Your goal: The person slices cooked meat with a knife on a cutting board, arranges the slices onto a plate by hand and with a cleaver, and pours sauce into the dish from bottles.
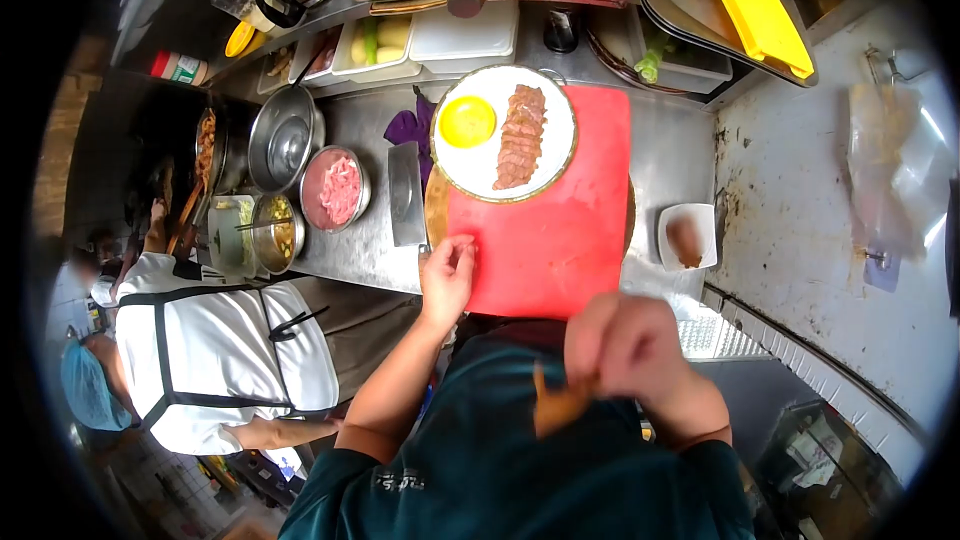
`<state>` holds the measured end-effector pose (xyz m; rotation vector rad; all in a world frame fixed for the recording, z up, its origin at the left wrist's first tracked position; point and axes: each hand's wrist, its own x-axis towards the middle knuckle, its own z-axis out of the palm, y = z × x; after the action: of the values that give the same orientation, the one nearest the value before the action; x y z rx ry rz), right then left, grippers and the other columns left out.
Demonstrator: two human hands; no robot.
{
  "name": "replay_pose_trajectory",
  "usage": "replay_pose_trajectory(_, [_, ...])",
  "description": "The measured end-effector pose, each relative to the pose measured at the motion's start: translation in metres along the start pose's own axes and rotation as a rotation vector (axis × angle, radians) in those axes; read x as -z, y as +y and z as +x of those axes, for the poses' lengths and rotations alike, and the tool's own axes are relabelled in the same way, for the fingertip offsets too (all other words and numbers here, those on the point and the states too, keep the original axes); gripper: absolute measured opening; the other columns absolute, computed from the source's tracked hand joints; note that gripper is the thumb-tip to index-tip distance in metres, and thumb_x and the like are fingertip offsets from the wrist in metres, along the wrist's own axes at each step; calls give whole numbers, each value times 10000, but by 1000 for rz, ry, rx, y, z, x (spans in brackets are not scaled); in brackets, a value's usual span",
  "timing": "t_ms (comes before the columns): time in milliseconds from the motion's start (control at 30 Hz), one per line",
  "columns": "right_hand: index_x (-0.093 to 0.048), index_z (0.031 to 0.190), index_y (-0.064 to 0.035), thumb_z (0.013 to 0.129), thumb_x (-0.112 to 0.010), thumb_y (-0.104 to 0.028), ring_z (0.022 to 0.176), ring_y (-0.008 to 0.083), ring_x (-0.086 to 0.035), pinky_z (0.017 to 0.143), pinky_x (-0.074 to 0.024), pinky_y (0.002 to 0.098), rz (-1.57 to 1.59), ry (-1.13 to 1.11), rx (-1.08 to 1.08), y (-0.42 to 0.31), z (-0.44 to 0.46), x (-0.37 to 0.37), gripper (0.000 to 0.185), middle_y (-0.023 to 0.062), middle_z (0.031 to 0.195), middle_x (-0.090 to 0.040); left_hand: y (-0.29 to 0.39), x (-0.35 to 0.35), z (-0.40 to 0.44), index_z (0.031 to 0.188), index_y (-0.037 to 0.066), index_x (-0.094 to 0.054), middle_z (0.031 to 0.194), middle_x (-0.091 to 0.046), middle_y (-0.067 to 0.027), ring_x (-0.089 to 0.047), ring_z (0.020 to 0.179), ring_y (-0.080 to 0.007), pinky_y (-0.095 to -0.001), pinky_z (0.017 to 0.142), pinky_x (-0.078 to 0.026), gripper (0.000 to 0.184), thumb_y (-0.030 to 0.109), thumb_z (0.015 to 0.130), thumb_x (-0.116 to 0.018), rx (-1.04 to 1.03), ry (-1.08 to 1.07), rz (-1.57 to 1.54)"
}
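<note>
My right hand [630, 345], blurred by motion, is closed on an orange-brown, jagged piece [560, 405] in front of my dark shirt. Its kind is too smeared to tell. At the left edge of the red cutting board [540, 260], my left hand [448, 275] rests with its fingers curled in and nothing visible in them. A white round plate [470, 170] lies on the far part of the board. It carries a row of sliced cooked meat [520, 138] and a small dish of yellow sauce [467, 122]. A cleaver [406, 195] lies left of the board.
Left on the steel counter stand a bowl of raw pink meat [340, 188], an empty metal bowl [285, 140] and a bowl of chopped food [273, 230]. A white dish [703, 240] sits at the right. A co-worker in a white shirt [220, 350] stands close on the left.
</note>
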<state>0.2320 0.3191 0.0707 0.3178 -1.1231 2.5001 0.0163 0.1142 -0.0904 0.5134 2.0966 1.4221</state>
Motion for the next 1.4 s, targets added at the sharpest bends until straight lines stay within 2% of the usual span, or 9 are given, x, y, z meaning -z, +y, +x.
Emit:
replay_pose_trajectory(133, [-734,967,46,1031,-718,-58,979,380,-737,837,-607,412,506,-415,181,-36,47,-53,123,196,1064,-748,-4,-9,-13,1185,-32,-710,967,-750,-41,-670,850,-83,-250,768,-557,135,34,1080,-657,-21,1,50])
replay_pose_trajectory(267, [-805,1021,67,1022,-757,-53,886,323,-765,770,-642,358,671,-244,386,-30,34,-105,130,216,1051,-767,7,-23,-19,1177,-44,-714,964,-752,-59,-674,845,-94,-260,770,-563,139,34,1080,-653,-11,6,-21])
replay_pose_trajectory(533, [-813,961,40,1058,-697,-52,879,289,-751,773,-630,328,450,-426,484,-41,54,-99,177,193,1026,-774,16,-31,-3,1158,-24,-725,1009,-763,-138,-728,853,-204,-328,808,-591,135,27,1048,-665,-266,94,174])
replay_pose_trajectory(700, [-751,1007,35,1074,-679,-117,978,374,-738,867,-611,425,434,-506,451,-29,61,-76,181,206,1094,-746,60,-24,30,1285,-36,-704,1205,-769,-202,-746,1124,-273,-354,992,-571,272,-13,1028,-620,-277,108,305])
replay_pose_trajectory(767, [-725,1004,29,1110,-615,-152,1029,382,-730,932,-584,463,198,-148,198,-31,47,-58,236,207,1131,-739,51,-28,53,1291,-30,-704,1226,-746,-240,-748,1131,-368,-392,1006,-581,309,-9,998,-610,-328,141,214])
replay_pose_trajectory(867, [-485,1541,87,1165,-478,-363,1421,340,-575,1193,-468,454,-53,646,-2,35,56,-13,586,278,1584,-532,43,-26,85,1434,-63,-631,1359,-700,-290,-695,1262,-408,-435,1101,-541,509,-37,930,-562,-294,38,271])
replay_pose_trajectory(933, [-288,1654,100,1165,-459,-422,1603,337,-358,1340,-261,441,31,817,-123,67,73,31,735,273,1723,-343,49,-28,96,1481,-86,-579,1406,-668,-313,-660,1318,-422,-436,1141,-511,571,-35,913,-547,-228,-22,265])
replay_pose_trajectory(1167, [-99,1698,103,1150,-445,-528,1672,320,-193,1372,-165,423,10,989,-185,132,89,106,905,261,1794,-160,59,-46,113,1562,-148,-445,1517,-572,-366,-559,1457,-421,-396,1236,-424,688,-58,884,-521,-128,-140,223])
replay_pose_trajectory(1400, [-83,1697,108,1148,-420,-552,1678,317,-171,1377,-125,419,15,994,-202,142,107,108,923,260,1801,-132,82,-48,116,1657,-83,-342,1684,-445,-270,-427,1582,-330,-373,1291,-351,781,-171,889,-455,-3,-240,39])
